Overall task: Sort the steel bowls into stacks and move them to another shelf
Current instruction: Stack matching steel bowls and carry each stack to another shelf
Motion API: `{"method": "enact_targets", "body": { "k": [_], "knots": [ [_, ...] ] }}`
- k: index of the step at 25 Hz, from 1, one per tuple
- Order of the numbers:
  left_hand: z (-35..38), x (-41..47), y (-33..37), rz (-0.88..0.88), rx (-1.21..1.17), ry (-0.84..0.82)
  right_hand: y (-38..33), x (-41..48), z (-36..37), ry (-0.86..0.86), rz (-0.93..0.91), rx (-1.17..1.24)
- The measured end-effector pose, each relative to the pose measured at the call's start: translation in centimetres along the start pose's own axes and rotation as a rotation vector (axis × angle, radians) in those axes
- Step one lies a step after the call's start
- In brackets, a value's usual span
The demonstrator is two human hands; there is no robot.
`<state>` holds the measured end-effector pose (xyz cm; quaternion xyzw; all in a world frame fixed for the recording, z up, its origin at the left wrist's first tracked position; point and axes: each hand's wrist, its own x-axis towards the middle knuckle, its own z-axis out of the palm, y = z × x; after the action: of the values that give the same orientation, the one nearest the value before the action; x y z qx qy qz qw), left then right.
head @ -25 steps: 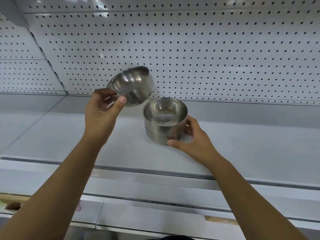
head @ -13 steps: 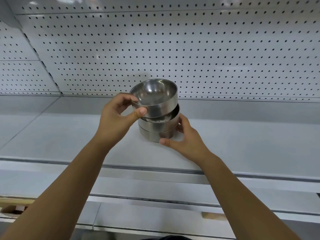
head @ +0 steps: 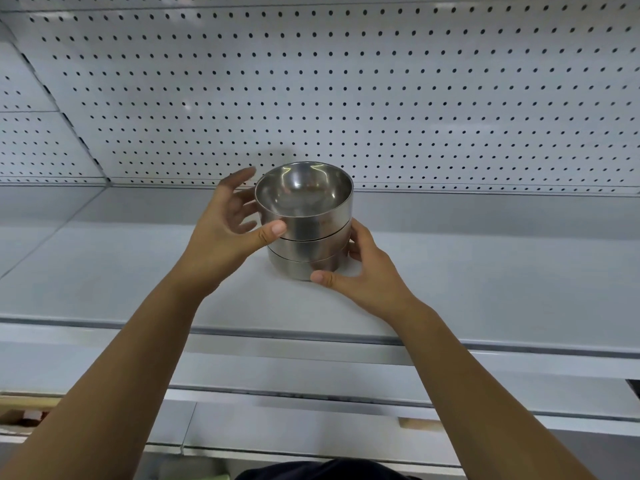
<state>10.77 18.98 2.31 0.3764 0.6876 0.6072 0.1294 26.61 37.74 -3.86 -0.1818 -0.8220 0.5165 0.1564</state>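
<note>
We see a bright, even scene under cool, diffuse light that falls from above. The white pegboard back panel (head: 433, 98) carries a soft pale sheen near its top edge, and a faint grey shadow smudges it just behind the stack of steel bowls (head: 308, 244). The inside of the top bowl (head: 304, 192) shows soft highlights and dark mirrored patches, without hard glare. A weak shadow lies on the shelf (head: 502, 271) around the stack's foot. The wide lens bows the shelf's front edge and the rows of holes, most towards the left and right edges. The fingertips (head: 247, 173) of the left hand (head: 221, 230) look slightly smeared; the rest is fairly sharp.
</note>
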Motion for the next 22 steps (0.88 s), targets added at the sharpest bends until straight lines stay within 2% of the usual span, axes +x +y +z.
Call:
{"method": "enact_targets", "body": {
  "k": [4, 22],
  "knots": [
    [0.3, 0.4, -0.3, -0.079, -0.036, -0.083, -0.1, 0.3, 0.0, -0.020, 0.004, -0.035],
    [0.7, 0.1, 1.0, -0.064, 0.013, -0.060, -0.6, -0.3, -0.6, 0.027, 0.000, 0.006]
  ]
}}
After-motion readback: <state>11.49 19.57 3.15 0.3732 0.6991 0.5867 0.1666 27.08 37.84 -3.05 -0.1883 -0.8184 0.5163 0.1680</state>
